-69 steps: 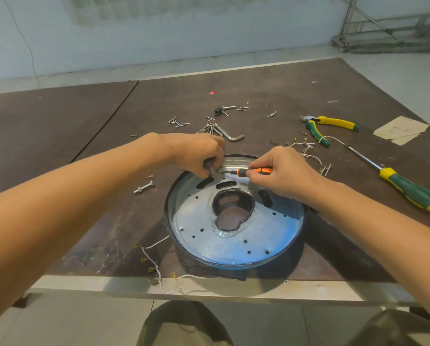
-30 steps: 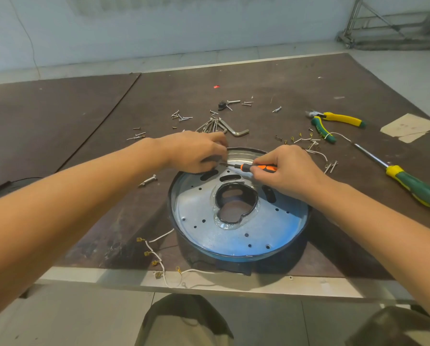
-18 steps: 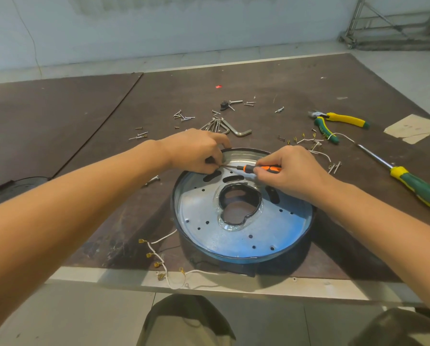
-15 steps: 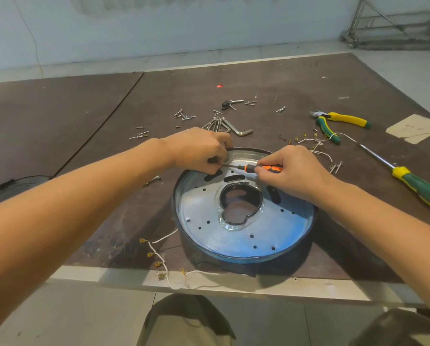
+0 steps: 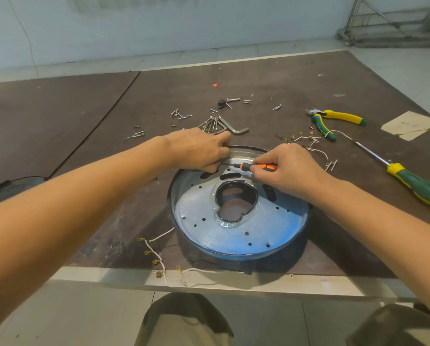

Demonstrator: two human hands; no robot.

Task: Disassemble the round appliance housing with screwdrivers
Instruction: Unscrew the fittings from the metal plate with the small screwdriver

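- Near the front edge of the desk (image 5: 258, 78) lies one round housing (image 5: 233, 236), open side up. It is a silvery plate inside a dark rim, with one large lobed hole in the middle and three dark slots showing toward its far side.
- The left hand (image 5: 196, 151) sits at the housing's far rim with its fingers curled down against it. Whether they pinch anything is hidden, so I cannot tell.
- The right hand (image 5: 286, 171) pinches the orange-and-black handle of a small screwdriver (image 5: 257, 166). The tool lies nearly flat over the plate, and its shaft points left to the left hand's fingertips.
- There are two screwdrivers in all. The big screwdriver (image 5: 418, 186), green and yellow, lies on the desk well to the right of the housing.
- One pair of pliers (image 5: 333, 119), with yellow and green handles, lies beyond the big screwdriver's tip.
- One hex key (image 5: 236, 131) lies just beyond the left hand, beside a bundle of long screws (image 5: 211, 124).
- More loose screws are scattered farther back in small clusters — too many to count.
- Two runs of white wire with brass terminals are in view. One wire (image 5: 159, 265) lies at the housing's near left and trails over the desk edge. The other lies between the housing and the pliers.
- One paper scrap (image 5: 408, 124) lies at the far right.
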